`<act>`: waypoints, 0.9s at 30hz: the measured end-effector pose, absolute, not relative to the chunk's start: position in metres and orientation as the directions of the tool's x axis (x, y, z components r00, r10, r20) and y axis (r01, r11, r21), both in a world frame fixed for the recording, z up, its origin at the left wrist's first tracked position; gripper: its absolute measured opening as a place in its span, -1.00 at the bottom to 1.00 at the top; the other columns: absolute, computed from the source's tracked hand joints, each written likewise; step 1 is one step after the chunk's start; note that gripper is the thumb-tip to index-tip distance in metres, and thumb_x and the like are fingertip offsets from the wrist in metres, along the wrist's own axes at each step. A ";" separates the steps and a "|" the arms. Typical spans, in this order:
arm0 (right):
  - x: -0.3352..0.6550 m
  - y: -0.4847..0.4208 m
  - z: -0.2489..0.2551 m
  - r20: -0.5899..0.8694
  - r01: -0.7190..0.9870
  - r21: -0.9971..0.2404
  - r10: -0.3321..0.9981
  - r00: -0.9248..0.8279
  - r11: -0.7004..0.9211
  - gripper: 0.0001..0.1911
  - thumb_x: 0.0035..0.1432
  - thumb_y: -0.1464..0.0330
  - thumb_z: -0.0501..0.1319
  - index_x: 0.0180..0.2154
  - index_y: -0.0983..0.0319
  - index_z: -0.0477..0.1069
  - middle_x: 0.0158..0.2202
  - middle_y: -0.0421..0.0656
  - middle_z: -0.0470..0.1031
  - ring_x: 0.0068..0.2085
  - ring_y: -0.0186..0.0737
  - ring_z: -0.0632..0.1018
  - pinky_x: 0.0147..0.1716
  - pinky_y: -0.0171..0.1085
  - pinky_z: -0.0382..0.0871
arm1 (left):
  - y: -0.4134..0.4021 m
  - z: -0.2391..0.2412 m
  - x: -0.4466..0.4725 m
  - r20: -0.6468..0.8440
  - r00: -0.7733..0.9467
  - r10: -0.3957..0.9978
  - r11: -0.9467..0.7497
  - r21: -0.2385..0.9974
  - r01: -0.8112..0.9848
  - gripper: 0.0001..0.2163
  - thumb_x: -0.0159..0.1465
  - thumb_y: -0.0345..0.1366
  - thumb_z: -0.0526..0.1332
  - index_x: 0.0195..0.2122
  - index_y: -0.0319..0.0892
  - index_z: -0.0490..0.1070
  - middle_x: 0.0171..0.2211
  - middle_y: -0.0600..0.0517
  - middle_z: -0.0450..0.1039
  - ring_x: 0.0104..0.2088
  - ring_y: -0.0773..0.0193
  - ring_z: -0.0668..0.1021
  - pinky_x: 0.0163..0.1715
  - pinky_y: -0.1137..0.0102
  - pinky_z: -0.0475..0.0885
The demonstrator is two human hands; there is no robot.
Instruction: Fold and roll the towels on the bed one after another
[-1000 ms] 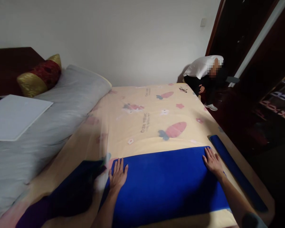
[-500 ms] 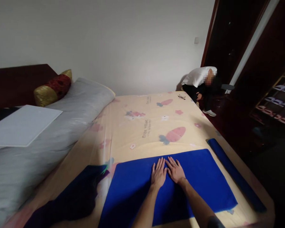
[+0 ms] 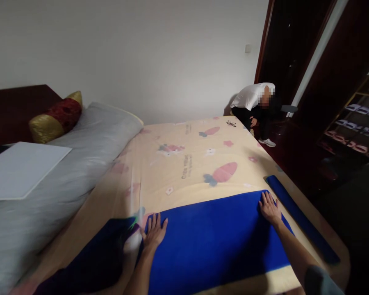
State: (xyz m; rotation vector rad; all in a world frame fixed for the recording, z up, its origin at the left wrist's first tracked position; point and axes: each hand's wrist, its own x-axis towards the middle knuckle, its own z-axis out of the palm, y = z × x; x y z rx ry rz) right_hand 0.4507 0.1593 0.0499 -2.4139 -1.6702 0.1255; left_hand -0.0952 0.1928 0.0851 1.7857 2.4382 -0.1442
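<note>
A blue cloth (image 3: 212, 241) lies spread flat near me on the bed with the patterned sheet (image 3: 178, 188). My left hand (image 3: 154, 230) rests on its far left corner, fingers spread and pressed flat. At the far right corner my right hand (image 3: 269, 207) also lies flat, fingers apart. A folded strip of blue cloth (image 3: 301, 217) lies along the bed's right edge, beside my right hand. Left of my left hand is a crumpled dark cloth (image 3: 92, 254) with a green and purple edge.
On the left, a white board (image 3: 27, 168) lies on grey bedding (image 3: 95, 151), near a red and gold pillow (image 3: 57, 119). Glasses (image 3: 231, 123) sit at the bed's far end. Beyond, a person in a white shirt (image 3: 247, 96) bends forward; a shoe rack (image 3: 353, 127) stands right.
My hands have slid apart from the middle of the cloth's far edge, the left one to the left corner and the right one to the right corner. The view has shifted slightly.
</note>
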 end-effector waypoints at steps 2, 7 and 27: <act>0.415 0.155 0.052 0.080 0.922 -0.232 0.938 0.337 -0.311 -0.37 0.35 0.28 -0.25 0.34 0.45 -0.03 0.39 0.14 -0.09 0.39 0.00 -0.06 0.30 0.07 -0.27 | 0.184 0.091 -0.068 -0.117 -0.240 0.964 0.241 -0.006 0.971 -0.43 0.39 -0.05 -0.24 0.38 -0.14 -0.11 0.41 -0.07 -0.16 0.39 0.09 -0.03 0.28 -0.14 -0.20; 0.332 0.113 0.046 0.118 0.956 -0.293 0.993 0.017 0.018 -0.43 0.35 0.15 -0.15 0.33 0.08 0.04 0.39 -0.23 -0.01 0.37 -0.19 0.05 0.31 -0.13 -0.06 | 0.120 0.074 0.000 -0.042 0.054 0.998 -0.052 0.032 0.998 -0.47 0.40 -0.09 -0.23 0.38 -0.01 -0.11 0.40 0.13 -0.15 0.39 0.32 -0.05 0.34 0.20 -0.14; 0.307 0.017 0.048 0.139 0.830 -0.531 0.983 -0.116 0.173 -0.44 0.35 0.11 -0.13 0.34 0.01 0.02 0.38 -0.21 -0.02 0.37 -0.10 0.04 0.32 0.03 -0.05 | 0.047 0.071 0.007 0.047 0.034 0.998 -0.038 0.086 0.996 -0.48 0.37 -0.20 -0.26 0.34 0.19 -0.43 0.37 0.26 -0.07 0.36 0.43 -0.03 0.31 0.22 0.00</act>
